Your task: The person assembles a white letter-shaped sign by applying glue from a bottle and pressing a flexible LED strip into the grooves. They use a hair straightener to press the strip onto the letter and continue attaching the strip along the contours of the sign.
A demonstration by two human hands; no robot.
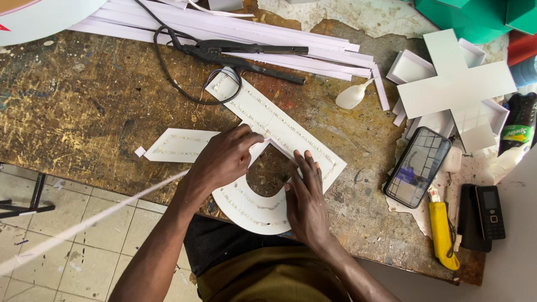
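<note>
White cut-out shape [263,168] lies at the tabletop's [84,106] near edge, partly overhanging. Right hand [306,198] presses flat, fingers spread, pinning it steady. Left hand [224,159] pinches a thin white strip [84,223], bending it along the inner cut.

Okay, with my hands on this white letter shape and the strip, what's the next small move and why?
Probably press the thin white strip a little further along the inner edge of the white letter shape. The left hand pinches the strip at the inside corner, the right hand lies flat on the shape beside it, and most of the strip hangs loose off the table.
</note>
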